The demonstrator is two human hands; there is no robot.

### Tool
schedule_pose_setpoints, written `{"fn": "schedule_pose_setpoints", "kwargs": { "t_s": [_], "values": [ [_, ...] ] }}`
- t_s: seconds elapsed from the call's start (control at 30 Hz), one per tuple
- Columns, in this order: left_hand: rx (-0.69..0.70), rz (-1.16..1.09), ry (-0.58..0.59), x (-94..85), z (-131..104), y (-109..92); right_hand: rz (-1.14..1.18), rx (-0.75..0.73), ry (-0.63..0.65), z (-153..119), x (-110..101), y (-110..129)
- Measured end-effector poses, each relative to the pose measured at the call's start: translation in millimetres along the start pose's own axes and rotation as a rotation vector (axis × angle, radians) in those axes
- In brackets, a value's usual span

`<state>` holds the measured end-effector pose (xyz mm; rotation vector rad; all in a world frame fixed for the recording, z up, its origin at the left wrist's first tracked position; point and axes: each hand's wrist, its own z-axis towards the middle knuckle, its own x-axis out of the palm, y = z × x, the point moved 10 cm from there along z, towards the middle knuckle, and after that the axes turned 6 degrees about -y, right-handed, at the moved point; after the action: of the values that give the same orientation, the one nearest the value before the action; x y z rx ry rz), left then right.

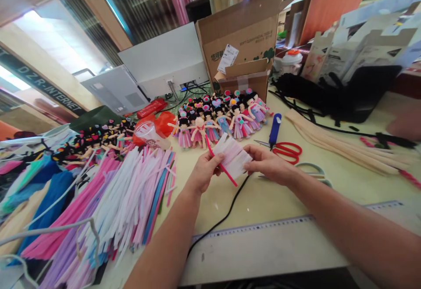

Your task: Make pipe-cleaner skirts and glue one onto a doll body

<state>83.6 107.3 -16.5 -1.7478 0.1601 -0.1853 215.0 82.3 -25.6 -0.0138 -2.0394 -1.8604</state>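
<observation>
While your left hand (208, 166), nearly closed, pinches stem (230, 179) and panel (233, 154), your right hand (265, 162) likewise pinches panel's edge | panel: in front of dolls (217, 115) | most dolls look finished; panel seems unfinished

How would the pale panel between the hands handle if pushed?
Pale panel: probably light, looking thin between the left hand and right hand. Likely semi-stiff, showing no obvious sag. Might splay along its visible parallel lines.

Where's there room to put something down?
Mostly bare table lies right of the black cord, between the right hand and the ruler. It's crowded left, with fuzzy strips, and behind, with dolls.
</observation>
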Motion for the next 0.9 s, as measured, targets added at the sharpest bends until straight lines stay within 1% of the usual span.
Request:
{"fn": "schedule_pose_setpoints", "kwargs": {
  "t_s": [0.07,0.13,0.23,0.3,0.4,0.5,0.57,0.63,0.73,0.8,0.9],
  "values": [
    [0.01,0.008,-0.023,-1.7,1,1,-0.008,0.026,0.026,-1,3,-1],
    [0.02,0.031,-0.027,-3.5,2,4,-0.042,0.046,0.017,-1,3,-3],
    [0.036,0.053,0.006,-2.5,1,9,-0.138,0.069,-0.008,-1,4,-8],
    [0.034,0.028,0.014,-3.5,1,11,-0.172,0.097,-0.03,0,4,-13],
    [0.018,-0.035,-0.028,-12.0,4,10,-0.16,0.137,-0.085,2,0,-19],
    [-0.001,-0.094,-0.089,-22.4,7,10,-0.082,0.15,-0.183,2,-9,-20],
    [-0.012,-0.136,-0.128,-27.3,8,10,-0.044,0.163,-0.211,1,-10,-22],
    [-0.024,-0.171,-0.153,-28.5,7,11,-0.081,0.193,-0.171,-1,-3,-25],
    [-0.035,-0.193,-0.151,-23.5,4,11,-0.218,0.262,-0.084,-6,11,-34],
    [-0.032,-0.201,-0.131,-18.5,1,10,-0.264,0.279,-0.068,-8,15,-36],
    [-0.017,-0.232,-0.12,-16.4,-1,7,-0.253,0.265,-0.077,-9,18,-34]
  ]
}}
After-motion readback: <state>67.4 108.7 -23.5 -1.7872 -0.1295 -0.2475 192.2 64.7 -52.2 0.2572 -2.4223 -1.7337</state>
